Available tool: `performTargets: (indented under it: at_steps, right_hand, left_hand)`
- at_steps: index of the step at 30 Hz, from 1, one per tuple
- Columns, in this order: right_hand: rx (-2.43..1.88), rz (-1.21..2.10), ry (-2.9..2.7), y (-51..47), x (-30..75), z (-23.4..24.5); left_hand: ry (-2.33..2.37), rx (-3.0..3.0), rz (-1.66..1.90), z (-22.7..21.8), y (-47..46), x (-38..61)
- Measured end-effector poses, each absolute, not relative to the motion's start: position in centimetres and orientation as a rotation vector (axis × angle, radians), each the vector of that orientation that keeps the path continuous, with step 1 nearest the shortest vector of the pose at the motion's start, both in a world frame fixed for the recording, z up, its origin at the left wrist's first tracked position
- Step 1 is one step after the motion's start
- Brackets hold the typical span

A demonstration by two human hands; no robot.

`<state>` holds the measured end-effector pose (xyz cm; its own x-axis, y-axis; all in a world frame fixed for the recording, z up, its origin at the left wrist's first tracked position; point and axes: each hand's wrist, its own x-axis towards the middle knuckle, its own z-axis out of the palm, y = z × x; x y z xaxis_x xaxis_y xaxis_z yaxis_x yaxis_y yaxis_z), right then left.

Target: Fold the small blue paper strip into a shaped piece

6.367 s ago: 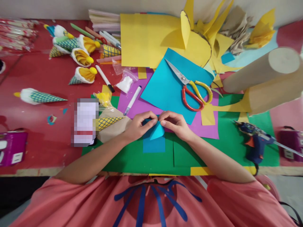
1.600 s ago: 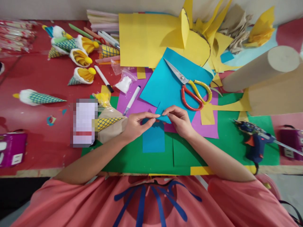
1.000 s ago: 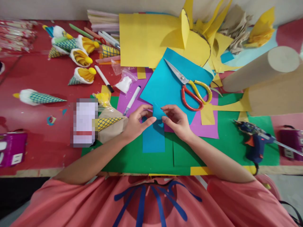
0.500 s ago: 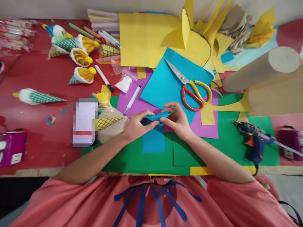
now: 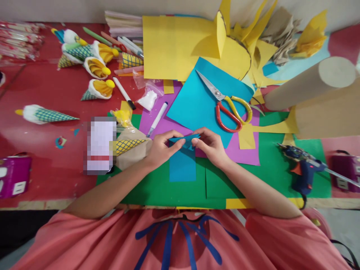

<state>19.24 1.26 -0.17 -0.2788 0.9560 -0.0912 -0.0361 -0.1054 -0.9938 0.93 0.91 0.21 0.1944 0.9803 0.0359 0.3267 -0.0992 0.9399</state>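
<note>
My left hand [image 5: 161, 148] and my right hand [image 5: 211, 145] pinch a small folded blue paper piece [image 5: 182, 139] between their fingertips, just above the table. The piece lies nearly flat, edge-on to me. Under it rests a blue paper rectangle [image 5: 182, 167] on the green sheet [image 5: 261, 176]. A larger blue sheet [image 5: 199, 103] lies beyond my hands, with red-and-yellow-handled scissors [image 5: 229, 107] on it.
A blue glue gun [image 5: 303, 168] lies at right. Cardboard tubes [image 5: 315, 86] stand far right. Yellow paper [image 5: 174, 45], a purple sheet [image 5: 244, 150], markers [image 5: 157, 119], several paper cones [image 5: 95, 67] and a brown bag [image 5: 135, 148] crowd the red table [image 5: 50, 90].
The small blue piece went from a rounded cone shape to unfolded and turned, then flattened between my fingertips. My hands stayed at the same spot.
</note>
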Motion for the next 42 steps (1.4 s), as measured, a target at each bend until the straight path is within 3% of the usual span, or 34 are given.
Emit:
performTargets:
  at_steps: [42]
  right_hand:
    - [-1.11, 1.474, -1.501, 0.98, 19.48, -0.21]
  left_hand:
    - [1.243, 1.601, 0.813, 0.06, 0.77, 0.8]
